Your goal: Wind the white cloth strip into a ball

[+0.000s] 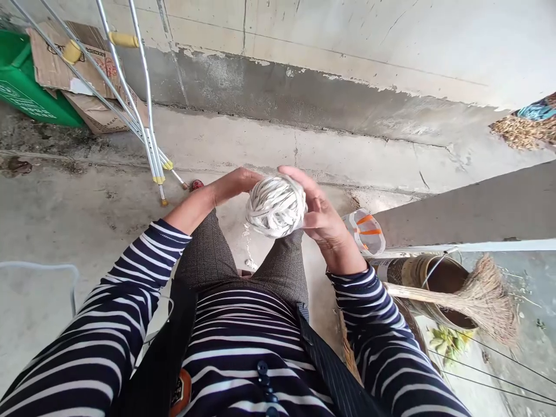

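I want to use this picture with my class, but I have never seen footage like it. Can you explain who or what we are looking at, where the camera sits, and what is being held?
There is no machine here. The camera is worn on a person's head and looks down at their own striped sleeves and lap. Both hands hold a ball of white cord: the left hand at its left side, the right hand cupping its right side. Below is a bare concrete floor. A metal rack's legs stand upper left beside a cardboard box and a green bin; a straw broom lies to the right.
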`<move>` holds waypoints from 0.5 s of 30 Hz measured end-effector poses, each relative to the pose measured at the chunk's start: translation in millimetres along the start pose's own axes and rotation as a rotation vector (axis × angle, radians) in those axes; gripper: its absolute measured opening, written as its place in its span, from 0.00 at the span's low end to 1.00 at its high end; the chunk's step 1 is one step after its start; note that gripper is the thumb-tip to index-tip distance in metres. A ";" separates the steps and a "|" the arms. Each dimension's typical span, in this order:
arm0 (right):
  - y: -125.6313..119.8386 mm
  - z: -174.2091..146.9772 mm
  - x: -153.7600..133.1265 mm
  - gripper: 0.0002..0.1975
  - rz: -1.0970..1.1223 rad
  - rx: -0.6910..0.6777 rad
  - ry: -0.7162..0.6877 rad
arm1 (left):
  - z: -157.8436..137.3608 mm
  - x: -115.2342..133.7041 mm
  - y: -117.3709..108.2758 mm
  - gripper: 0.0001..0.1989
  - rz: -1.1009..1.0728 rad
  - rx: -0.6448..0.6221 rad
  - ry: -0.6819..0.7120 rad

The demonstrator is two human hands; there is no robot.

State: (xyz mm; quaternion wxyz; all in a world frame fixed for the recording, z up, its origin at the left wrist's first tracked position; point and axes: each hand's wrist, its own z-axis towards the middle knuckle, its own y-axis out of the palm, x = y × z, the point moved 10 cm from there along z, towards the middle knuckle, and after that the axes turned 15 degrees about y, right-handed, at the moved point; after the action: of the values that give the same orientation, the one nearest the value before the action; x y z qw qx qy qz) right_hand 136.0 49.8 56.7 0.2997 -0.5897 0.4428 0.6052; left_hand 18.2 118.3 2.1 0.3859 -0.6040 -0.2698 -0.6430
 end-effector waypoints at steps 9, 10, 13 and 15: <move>-37.7 18.6 10.1 0.33 0.021 0.278 -0.004 | -33.4 -8.4 41.2 0.16 0.017 -0.261 0.092; -36.9 19.2 10.8 0.33 0.017 0.273 -0.004 | -33.4 -10.7 37.8 0.17 0.030 -0.248 0.094; -32.4 19.3 4.8 0.32 0.006 0.256 -0.021 | -31.4 -11.8 28.5 0.21 0.014 -0.199 0.113; -32.7 19.6 2.2 0.32 0.019 0.264 -0.006 | -31.5 -11.2 25.6 0.23 -0.012 -0.177 0.124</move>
State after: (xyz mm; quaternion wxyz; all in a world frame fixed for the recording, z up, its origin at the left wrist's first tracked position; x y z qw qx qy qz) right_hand 155.8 80.9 46.9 0.3701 -0.5391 0.5234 0.5463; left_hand 21.0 80.4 -15.9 0.3433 -0.5930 -0.1912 -0.7028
